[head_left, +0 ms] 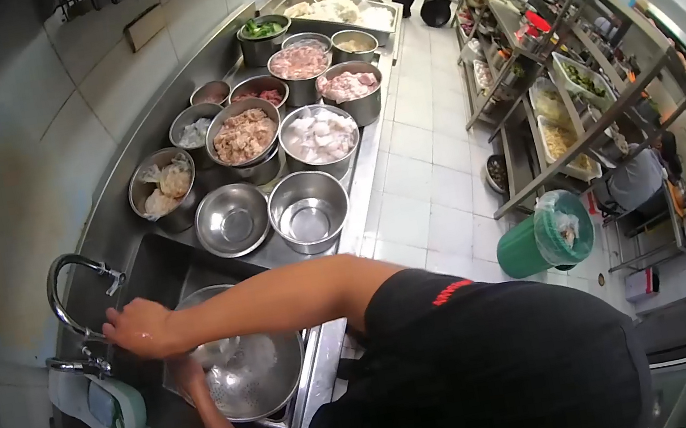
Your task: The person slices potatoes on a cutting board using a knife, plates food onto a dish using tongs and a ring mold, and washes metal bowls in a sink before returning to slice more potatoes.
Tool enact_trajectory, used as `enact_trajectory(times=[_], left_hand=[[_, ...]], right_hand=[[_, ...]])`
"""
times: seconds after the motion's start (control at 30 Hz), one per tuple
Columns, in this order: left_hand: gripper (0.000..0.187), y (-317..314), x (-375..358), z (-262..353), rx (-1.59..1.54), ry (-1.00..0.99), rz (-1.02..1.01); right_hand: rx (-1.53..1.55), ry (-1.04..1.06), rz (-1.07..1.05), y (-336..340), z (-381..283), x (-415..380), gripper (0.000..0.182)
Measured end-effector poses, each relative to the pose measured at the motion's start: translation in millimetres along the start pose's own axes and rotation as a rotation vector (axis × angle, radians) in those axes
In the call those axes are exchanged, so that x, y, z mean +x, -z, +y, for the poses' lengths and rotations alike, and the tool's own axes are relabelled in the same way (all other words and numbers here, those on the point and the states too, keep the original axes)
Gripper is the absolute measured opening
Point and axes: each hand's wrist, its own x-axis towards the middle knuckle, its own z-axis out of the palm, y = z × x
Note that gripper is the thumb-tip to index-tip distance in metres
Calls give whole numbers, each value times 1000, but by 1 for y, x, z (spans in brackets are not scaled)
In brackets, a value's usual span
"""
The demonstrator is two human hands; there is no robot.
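Your right hand [143,329] is at the base of the tap [56,296], fingers bent; you can't tell whether they grip it. Your left hand [189,374] is below that forearm, at the wall-side rim of the metal basin [268,373], its grip hidden. The basin sits in the sink [154,265], near the counter's [316,404] front edge. This crossed reach calls for clearance between your arms.
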Motion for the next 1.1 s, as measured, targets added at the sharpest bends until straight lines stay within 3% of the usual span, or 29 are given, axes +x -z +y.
enact_trajectory(times=[0.07,0.2,0.3,0.33,0.37,0.4,0.5,0.63,0.73,0.8,0.87,1.0,1.1], left_hand=[[48,-14,27,15,-179,-175,-78],[59,-7,81,41,-307,-271,-88],[42,47,23,98,438,-677,284],[33,64,7,113,430,-626,255],[29,78,-9,121,614,-566,230],[25,93,-25,119,792,-515,185],[20,130,-50,103,838,-273,93],[25,148,-79,63,583,-294,360],[32,109,-92,17,-95,56,304],[37,71,-103,16,-679,426,151],[38,42,-113,25,-882,584,92],[36,-11,-110,-20,-1423,698,41],[34,9,-107,14,-1325,611,63]], right_hand=[[-167,79,52,13,7,-7,20],[-326,167,186,59,34,-20,19],[-346,266,223,76,50,-30,17],[-356,183,176,81,45,-37,16],[-330,300,223,73,60,-39,16],[-326,289,168,76,59,-45,17],[-344,211,78,56,73,-60,19],[-263,-20,-61,20,78,-75,23],[-52,-212,-159,-21,87,-80,26],[100,-287,-226,-56,95,-77,26],[236,-368,-207,-82,89,-67,26],[353,-262,-336,-86,66,-50,24],[355,-275,-371,-61,49,-21,19]])
